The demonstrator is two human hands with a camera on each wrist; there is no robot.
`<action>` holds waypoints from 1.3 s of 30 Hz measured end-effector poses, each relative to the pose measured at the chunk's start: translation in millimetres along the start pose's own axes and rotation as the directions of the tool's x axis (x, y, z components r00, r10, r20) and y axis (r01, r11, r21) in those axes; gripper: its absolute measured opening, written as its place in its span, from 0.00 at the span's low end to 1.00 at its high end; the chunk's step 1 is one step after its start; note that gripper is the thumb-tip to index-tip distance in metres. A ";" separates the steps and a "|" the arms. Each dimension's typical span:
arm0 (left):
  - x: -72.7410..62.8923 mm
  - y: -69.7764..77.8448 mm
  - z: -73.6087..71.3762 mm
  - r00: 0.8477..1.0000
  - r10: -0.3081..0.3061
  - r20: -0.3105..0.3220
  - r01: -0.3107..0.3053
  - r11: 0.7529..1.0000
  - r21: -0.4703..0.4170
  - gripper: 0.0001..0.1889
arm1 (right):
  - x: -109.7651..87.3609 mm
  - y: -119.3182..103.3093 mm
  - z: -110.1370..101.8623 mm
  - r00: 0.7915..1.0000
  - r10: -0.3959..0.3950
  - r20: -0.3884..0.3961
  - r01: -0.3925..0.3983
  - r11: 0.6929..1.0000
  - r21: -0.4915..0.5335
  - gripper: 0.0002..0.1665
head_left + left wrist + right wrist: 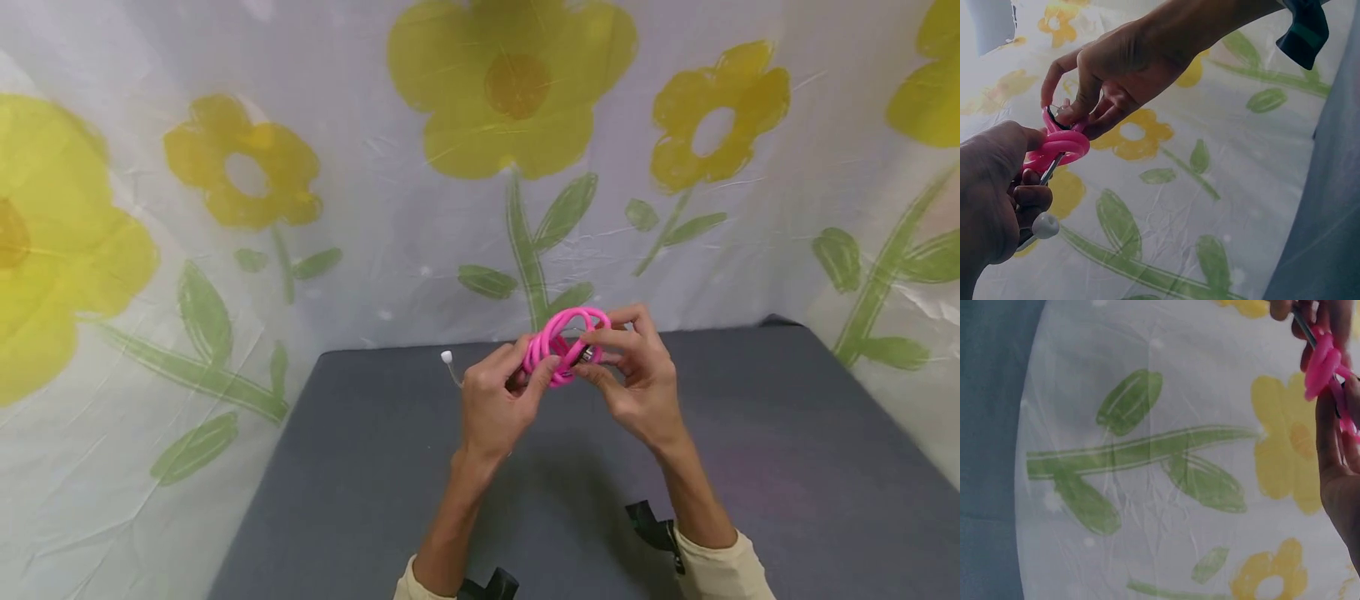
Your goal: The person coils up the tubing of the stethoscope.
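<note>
Both hands hold a bundle of looped pink cord (535, 354), raised over the far part of the table. My left hand (495, 400) grips its left side between thumb and fingers. On the right, my right hand (641, 383) pinches the loops close to a small dark piece with white lettering (587, 354). In the left wrist view, a thin metal rod (1052, 167) runs along the pink loops into the left hand. A white rounded tip (1045, 225) shows below those fingers. Fingers hide part of the bundle.
A dark grey table (360, 483) lies under the hands. Behind it hangs a pale sheet (390, 275) printed with yellow flowers and green leaves, which also runs along both sides. Dark straps (652, 527) and pale sleeves (723, 571) are at the wrists.
</note>
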State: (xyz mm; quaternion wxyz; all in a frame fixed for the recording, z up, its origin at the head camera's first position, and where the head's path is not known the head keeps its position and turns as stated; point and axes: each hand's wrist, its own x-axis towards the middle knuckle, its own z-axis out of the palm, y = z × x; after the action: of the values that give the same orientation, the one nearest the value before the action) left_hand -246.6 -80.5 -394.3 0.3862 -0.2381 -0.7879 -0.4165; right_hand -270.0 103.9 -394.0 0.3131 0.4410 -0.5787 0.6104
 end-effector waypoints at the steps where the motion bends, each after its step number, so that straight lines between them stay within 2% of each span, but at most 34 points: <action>1: -0.1 0.5 -0.7 1.000 -0.002 0.005 0.002 1.000 0.012 0.12 | 0.0 0.4 0.5 1.000 -0.012 0.006 0.012 1.000 -0.020 0.20; 4: -1.3 0.3 -2.2 1.000 0.013 0.022 -0.014 0.998 0.068 0.14 | -0.7 -0.3 0.4 1.000 -0.013 0.018 0.015 0.994 -0.112 0.15; 6: -2.0 0.6 -3.1 0.998 0.035 0.043 -0.040 0.991 0.129 0.15 | -0.8 -3.7 -0.9 0.999 0.036 0.022 -0.031 0.981 -0.192 0.12; 8: -2.8 1.3 -4.1 0.995 0.075 0.072 -0.088 0.975 0.202 0.16 | -0.7 -7.3 -1.9 0.996 0.083 0.022 -0.074 0.958 -0.277 0.14; 10: -3.3 3.0 -4.9 0.986 0.133 0.103 -0.158 0.944 0.290 0.18 | -0.2 -10.5 -1.5 0.991 0.131 0.002 -0.120 0.920 -0.373 0.19; 13: -3.7 5.2 -5.3 0.966 0.215 0.144 -0.256 0.876 0.409 0.20 | -0.1 -10.9 1.1 0.987 0.153 -0.039 -0.153 0.864 -0.479 0.22; 15: -3.4 5.1 -6.0 0.955 0.246 0.163 -0.294 0.837 0.462 0.21 | -0.4 -9.4 3.3 0.988 0.149 -0.050 -0.152 0.821 -0.551 0.23; 16: -3.3 4.6 -6.7 0.954 0.249 0.169 -0.300 0.825 0.479 0.21 | -1.0 -8.4 4.0 0.989 0.140 -0.041 -0.137 0.801 -0.582 0.24; 19: -2.8 1.8 -10.2 0.957 0.234 0.170 -0.288 0.831 0.477 0.21 | -2.7 -5.9 4.4 0.996 0.085 0.010 -0.058 0.754 -0.654 0.27; 21: -2.4 0.7 -12.2 0.959 0.229 0.168 -0.282 0.840 0.463 0.21 | -4.0 -5.5 3.3 0.998 0.052 0.038 -0.013 0.739 -0.673 0.29; 25: -1.4 0.7 -13.2 0.958 0.224 0.176 -0.279 0.862 0.422 0.22 | -4.4 -5.7 1.8 0.999 0.040 0.017 -0.020 0.767 -0.642 0.29; 28: -0.6 1.0 -12.2 0.965 0.195 0.174 -0.249 0.885 0.393 0.22 | -2.8 -5.3 2.8 0.999 0.052 -0.016 -0.051 0.785 -0.617 0.27; 31: -0.2 0.2 -12.0 0.974 0.152 0.167 -0.205 0.904 0.374 0.23 | -1.2 -5.3 2.7 0.995 0.095 -0.017 -0.086 0.792 -0.605 0.25; 32: -0.1 -0.2 -12.3 0.976 0.141 0.167 -0.195 0.907 0.372 0.23 | -1.0 -5.3 1.9 0.992 0.126 -0.009 -0.107 0.805 -0.584 0.25; 34: 0.0 -0.8 -13.4 0.978 0.120 0.172 -0.177 0.913 0.367 0.23 | -1.2 -6.2 -1.1 0.978 0.206 0.020 -0.166 0.840 -0.516 0.23; 36: 0.0 -1.5 -14.7 0.980 0.094 0.173 -0.151 0.923 0.354 0.22 | -1.7 -7.2 -5.0 0.955 0.287 0.069 -0.234 0.878 -0.417 0.20; 39: 0.0 -2.8 -16.7 0.983 0.049 0.178 -0.104 0.943 0.316 0.22 | -2.5 -7.8 -11.1 0.924 0.355 0.144 -0.304 0.908 -0.288 0.19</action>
State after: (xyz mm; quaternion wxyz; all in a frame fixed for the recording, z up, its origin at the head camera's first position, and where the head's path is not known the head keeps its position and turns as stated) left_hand -241.8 -96.0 -389.6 0.3681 -0.2361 -0.8654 -0.2445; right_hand -263.9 116.1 -392.2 0.2028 0.3485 -0.7477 0.5276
